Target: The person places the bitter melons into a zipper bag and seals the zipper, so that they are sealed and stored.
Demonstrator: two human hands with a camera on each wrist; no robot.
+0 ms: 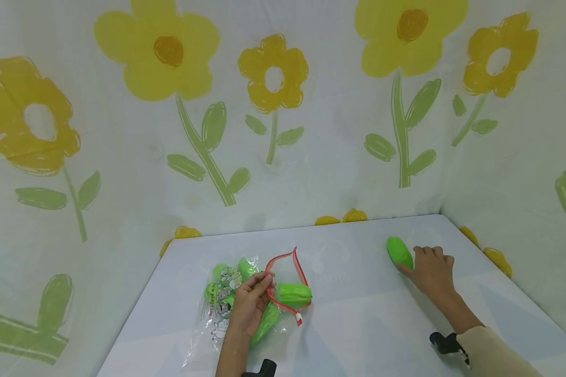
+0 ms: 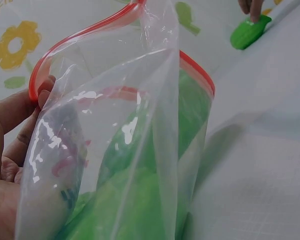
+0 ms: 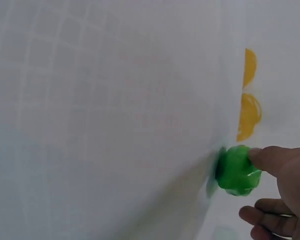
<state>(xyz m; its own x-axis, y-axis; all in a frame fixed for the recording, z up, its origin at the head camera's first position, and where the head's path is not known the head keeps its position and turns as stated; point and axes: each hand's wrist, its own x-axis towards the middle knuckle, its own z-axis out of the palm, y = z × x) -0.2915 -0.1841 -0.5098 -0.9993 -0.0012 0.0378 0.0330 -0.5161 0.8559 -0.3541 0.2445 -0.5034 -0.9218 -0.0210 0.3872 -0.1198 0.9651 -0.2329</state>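
My left hand (image 1: 247, 303) pinches the red zip edge of a clear printed zip bag (image 1: 224, 309) between thumb and fingers. The bag's mouth gapes toward the right, and several green toy vegetables lie inside. One ribbed green piece (image 1: 294, 294) sits at the mouth, within the red rim. Far to the right, my right hand (image 1: 434, 269) is at a single green toy vegetable (image 1: 398, 250) on the table. In the right wrist view its thumb (image 3: 262, 156) touches this ribbed piece (image 3: 238, 171), while the other fingers stand apart from it.
The white table (image 1: 349, 314) runs back to a curtain (image 1: 311, 183) printed with yellow flowers, which also hangs at both sides. A black wrist device (image 1: 445, 343) shows by the right sleeve, and another (image 1: 264, 368) by the left wrist.
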